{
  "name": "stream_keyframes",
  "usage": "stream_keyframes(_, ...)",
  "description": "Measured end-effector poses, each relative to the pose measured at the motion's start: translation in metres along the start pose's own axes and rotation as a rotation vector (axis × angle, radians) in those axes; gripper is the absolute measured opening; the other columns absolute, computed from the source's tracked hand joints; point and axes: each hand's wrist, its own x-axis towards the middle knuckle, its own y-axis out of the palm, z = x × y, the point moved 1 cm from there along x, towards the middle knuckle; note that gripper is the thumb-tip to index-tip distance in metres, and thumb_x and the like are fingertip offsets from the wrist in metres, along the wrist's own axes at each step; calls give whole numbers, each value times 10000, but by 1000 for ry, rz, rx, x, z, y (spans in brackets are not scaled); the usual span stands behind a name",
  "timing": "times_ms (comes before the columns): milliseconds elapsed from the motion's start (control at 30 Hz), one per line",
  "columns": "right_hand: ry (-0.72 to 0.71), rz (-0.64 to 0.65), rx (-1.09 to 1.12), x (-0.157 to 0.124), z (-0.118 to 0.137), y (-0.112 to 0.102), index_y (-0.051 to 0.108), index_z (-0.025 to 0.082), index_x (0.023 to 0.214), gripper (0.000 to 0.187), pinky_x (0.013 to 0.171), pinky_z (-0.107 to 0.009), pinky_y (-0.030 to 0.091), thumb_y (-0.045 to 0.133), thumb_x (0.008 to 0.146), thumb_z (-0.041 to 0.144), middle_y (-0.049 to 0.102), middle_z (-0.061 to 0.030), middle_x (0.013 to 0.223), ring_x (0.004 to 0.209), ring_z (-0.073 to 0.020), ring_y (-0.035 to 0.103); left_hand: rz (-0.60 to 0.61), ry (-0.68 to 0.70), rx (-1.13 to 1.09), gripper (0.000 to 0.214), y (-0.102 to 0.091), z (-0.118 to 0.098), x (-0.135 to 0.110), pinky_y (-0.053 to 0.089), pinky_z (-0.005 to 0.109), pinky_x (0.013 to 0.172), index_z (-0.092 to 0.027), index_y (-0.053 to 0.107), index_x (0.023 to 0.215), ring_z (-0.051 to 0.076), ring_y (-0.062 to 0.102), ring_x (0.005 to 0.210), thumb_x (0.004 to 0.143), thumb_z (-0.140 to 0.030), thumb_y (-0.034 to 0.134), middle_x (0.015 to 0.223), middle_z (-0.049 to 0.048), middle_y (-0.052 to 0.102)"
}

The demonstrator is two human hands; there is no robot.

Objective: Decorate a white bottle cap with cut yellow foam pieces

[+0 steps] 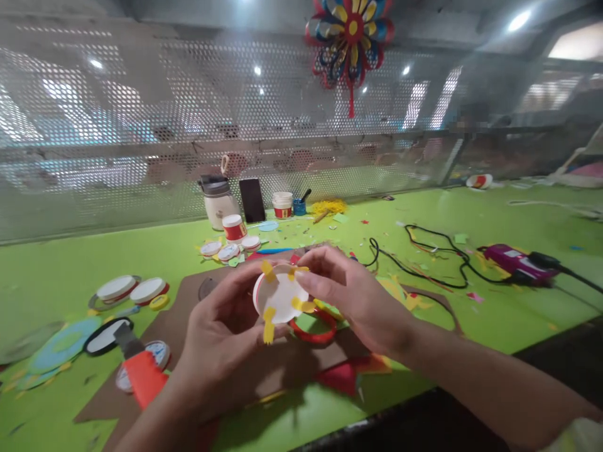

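I hold a small white round lid (280, 294) with several yellow paper strips stuck around its rim, just above a brown cardboard sheet (264, 370). My left hand (221, 333) grips the lid from the left and below, fingers closed on its edge. From the right, my right hand (351, 295) pinches a yellow strip at the lid's rim. A red ring (315, 333) lies on the cardboard right under the lid.
On the green table (56, 270) lie white lids (132, 290), small red-banded cups (234, 229), an orange-handled knife (141, 370), a phone (252, 199), a jug (219, 199), black cables (424, 251) and a pink tool (516, 262). A perforated metal screen (141, 125) stands behind, with a paper pinwheel (351, 34) hanging on it.
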Motion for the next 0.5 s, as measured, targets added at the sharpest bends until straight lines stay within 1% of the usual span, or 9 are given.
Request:
stream_keyframes(67,99,76,72,0,1,1,589,195,974,369,808,-322,471,757,762,446,595,-18,913,849,-150,573,24,34,19,517,2,-2,-1,551,230,794,-288,739,1041,218,671,991,578,-86,852,1102,18,728)
stream_keyframes(133,189,170,130,0,2,2,598,177,960,401,832,-343,470,796,718,428,588,-11,870,815,-144,570,15,64,16,537,1,-2,-1,546,209,775,-291,734,1047,194,674,947,568,-79,854,1071,10,729)
stream_keyframes(200,241,238,164,1,3,2,614,164,948,428,821,-338,474,823,678,421,579,-3,840,790,-137,562,-8,89,9,554,-2,-2,-1,550,196,738,-283,725,1052,178,680,890,554,-78,859,1034,9,733)
stream_keyframes(333,257,298,188,4,3,3,651,147,894,417,703,-273,471,844,644,420,594,-5,822,757,-118,548,-12,89,19,576,-6,-3,-2,559,184,732,-264,715,1037,162,688,847,518,-64,867,1005,10,737)
stream_keyframes(400,257,306,189,6,1,2,658,139,841,425,672,-261,460,858,610,434,595,0,786,719,-107,540,-26,32,8,558,-5,-4,-4,555,157,707,-255,714,1014,139,686,796,509,-89,880,977,5,736)
stream_keyframes(500,238,324,190,10,-6,1,654,136,769,460,664,-262,438,867,557,486,588,12,726,664,-93,524,-101,-70,-78,566,2,-4,-6,533,115,589,-252,696,988,108,671,669,472,-174,916,891,-11,740)
